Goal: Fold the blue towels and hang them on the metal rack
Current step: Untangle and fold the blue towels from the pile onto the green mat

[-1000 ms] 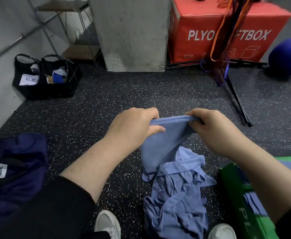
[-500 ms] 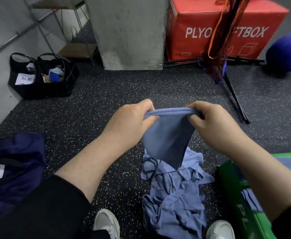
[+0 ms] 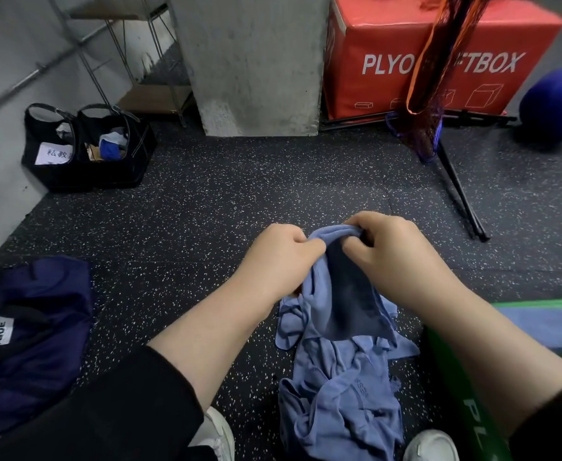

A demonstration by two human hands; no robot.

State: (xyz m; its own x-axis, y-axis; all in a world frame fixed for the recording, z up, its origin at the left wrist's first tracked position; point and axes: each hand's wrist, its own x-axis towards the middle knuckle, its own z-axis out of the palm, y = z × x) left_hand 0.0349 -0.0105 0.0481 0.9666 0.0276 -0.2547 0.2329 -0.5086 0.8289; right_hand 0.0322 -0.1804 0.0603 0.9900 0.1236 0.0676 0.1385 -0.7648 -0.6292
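A blue towel (image 3: 346,294) hangs doubled between my hands above the speckled floor. My left hand (image 3: 279,257) pinches its upper left edge, and my right hand (image 3: 393,251) grips the upper right edge close beside it. Under them a crumpled pile of blue towels (image 3: 339,394) lies on the floor between my white shoes. Another blue towel (image 3: 552,324) lies flat on the green box at the right. A metal rack (image 3: 120,51) with wooden shelves stands at the back left against the wall.
A grey concrete pillar (image 3: 253,61) and a red plyo box (image 3: 439,51) stand at the back. A black stand with an orange net bag (image 3: 439,78) spreads its legs at the right. Black bags (image 3: 83,151) sit back left, a dark blue garment (image 3: 30,327) lies at the left, and a blue ball (image 3: 556,101) rests far right.
My hands have drawn closer together, bringing the towel's two upper corners nearly to meet, so the held towel now hangs narrower and doubled.
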